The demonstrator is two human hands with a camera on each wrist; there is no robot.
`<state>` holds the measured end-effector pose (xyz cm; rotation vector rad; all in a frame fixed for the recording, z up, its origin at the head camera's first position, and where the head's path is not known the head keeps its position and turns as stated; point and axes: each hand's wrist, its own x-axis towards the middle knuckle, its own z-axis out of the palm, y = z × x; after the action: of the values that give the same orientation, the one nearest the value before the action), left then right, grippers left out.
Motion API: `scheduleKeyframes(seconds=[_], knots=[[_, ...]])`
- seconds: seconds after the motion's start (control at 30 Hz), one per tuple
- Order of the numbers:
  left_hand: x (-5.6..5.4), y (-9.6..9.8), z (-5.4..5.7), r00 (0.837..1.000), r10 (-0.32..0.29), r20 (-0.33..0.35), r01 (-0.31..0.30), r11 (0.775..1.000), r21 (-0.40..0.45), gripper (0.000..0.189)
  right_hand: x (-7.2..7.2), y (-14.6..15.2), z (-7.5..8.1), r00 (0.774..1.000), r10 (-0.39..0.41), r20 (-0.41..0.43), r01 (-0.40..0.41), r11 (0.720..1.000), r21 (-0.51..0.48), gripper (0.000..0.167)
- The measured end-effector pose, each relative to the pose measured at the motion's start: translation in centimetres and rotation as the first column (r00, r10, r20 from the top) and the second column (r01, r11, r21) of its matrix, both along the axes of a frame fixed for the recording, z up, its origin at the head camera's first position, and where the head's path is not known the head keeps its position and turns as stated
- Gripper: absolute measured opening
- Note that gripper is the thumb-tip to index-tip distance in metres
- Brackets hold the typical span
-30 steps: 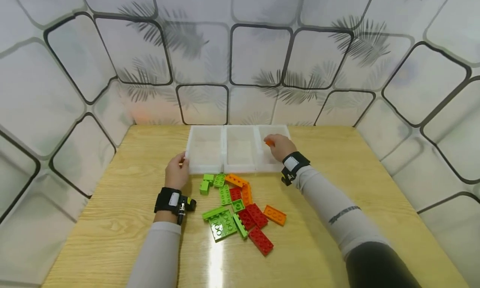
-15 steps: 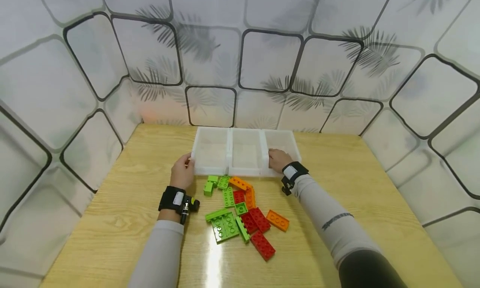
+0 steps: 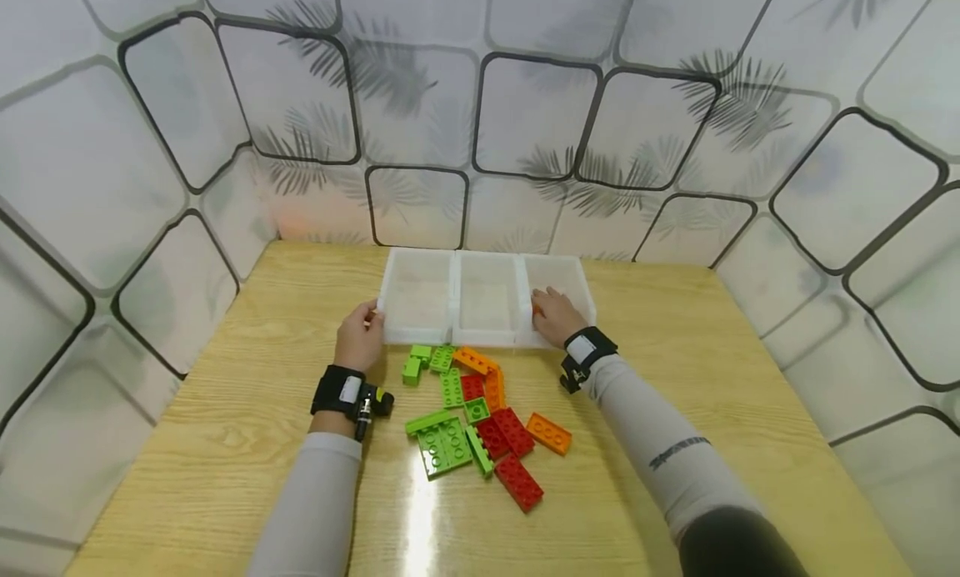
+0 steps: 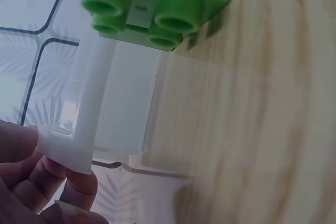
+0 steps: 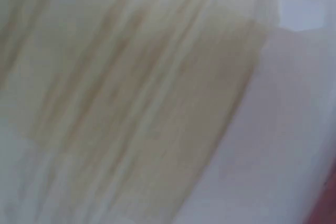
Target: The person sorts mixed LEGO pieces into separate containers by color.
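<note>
Can see only a bit of orange pc [image 3: 537, 310] at fingertips of R hand [image 3: 558, 318], inside R bin [image 3: 573, 277]. Can't tell if pinched or let go: mostly hidden in head view, not made out in blurry R wrist view. Would judge it as good as binned, w/ release unconfirmed.

Holding L bin [image 3: 417, 298] by outer edge w/ L hand [image 3: 358, 339], pinching rim btwn thumb & curled fingers, prob. to steady it. Can see middle bin [image 3: 487, 302] btwn L bin & R bin, in one row.

Would put most of work as left to do, i.e. early stage, going by loose pile. Can see on tabletop [image 3: 675, 335], just in front of bins: green bricks [image 3: 451, 388], incl. big green plate [image 3: 444, 448]; red bricks [image 3: 513, 431], mostly toward R & near side; orange bricks [image 3: 475, 360] nr far end, plus outlying orange brick [image 3: 549, 434] to R of pile. Can't count exactly, given overlaps.

Farther out, can make out patterned backdrop [image 3: 536, 114] behind tabletop.
</note>
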<state>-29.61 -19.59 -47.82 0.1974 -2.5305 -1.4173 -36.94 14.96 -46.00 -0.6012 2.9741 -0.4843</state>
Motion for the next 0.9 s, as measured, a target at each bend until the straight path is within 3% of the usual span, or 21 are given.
scheduleKeyframes(seconds=[0.07, 0.13, 0.23, 0.3, 0.33, 0.4, 0.57, 0.73, 0.9], knots=[[-0.1, 0.0, 0.1, 1.0, -0.005, -0.009, 0.005, 1.0, -0.002, 0.037, 0.5, 0.1, 0.4, 0.998, -0.036, -0.046, 0.032, 0.995, -0.098, 0.048], [-0.2, 0.0, 0.3, 1.0, -0.01, -0.015, 0.01, 1.0, -0.005, 0.037, 1.1, 0.0, 0.8, 0.986, -0.076, -0.149, 0.05, 0.983, -0.176, 0.045], [-0.3, -0.1, 0.4, 1.0, -0.013, -0.015, 0.013, 1.0, -0.011, 0.038, 2.2, -0.6, 1.7, 0.938, -0.094, -0.335, 0.006, 0.967, -0.253, 0.035], [-0.2, -0.1, 0.5, 1.0, -0.012, -0.006, 0.012, 1.0, -0.015, 0.038, 3.1, -1.3, 2.3, 0.903, -0.061, -0.426, -0.048, 0.969, -0.24, 0.026], [-0.2, -0.1, 0.5, 1.0, -0.009, -0.004, 0.009, 1.0, -0.017, 0.038, 3.7, -1.8, 2.7, 0.897, -0.023, -0.441, -0.084, 0.971, -0.222, 0.023], [-0.1, 0.0, 0.4, 1.0, -0.008, -0.003, 0.008, 1.0, -0.018, 0.038, 4.9, -3.0, 3.1, 0.906, 0.077, -0.417, -0.152, 0.977, -0.15, 0.018], [0.3, 0.2, 0.3, 1.0, -0.007, 0.011, 0.007, 1.0, -0.003, 0.039, 7.4, -5.8, 2.9, 0.942, 0.26, -0.212, -0.24, 0.964, 0.117, 0.025], [0.4, 0.1, 0.3, 1.0, -0.004, 0.017, 0.005, 1.0, -0.006, 0.038, 8.3, -7.2, 2.2, 0.966, 0.248, -0.076, -0.22, 0.938, 0.268, 0.037], [0.2, 0.1, 0.4, 1.0, -0.006, 0.015, 0.006, 1.0, 0.001, 0.038, 7.8, -7.1, 1.7, 0.978, 0.205, 0.031, -0.207, 0.962, 0.175, 0.03]])
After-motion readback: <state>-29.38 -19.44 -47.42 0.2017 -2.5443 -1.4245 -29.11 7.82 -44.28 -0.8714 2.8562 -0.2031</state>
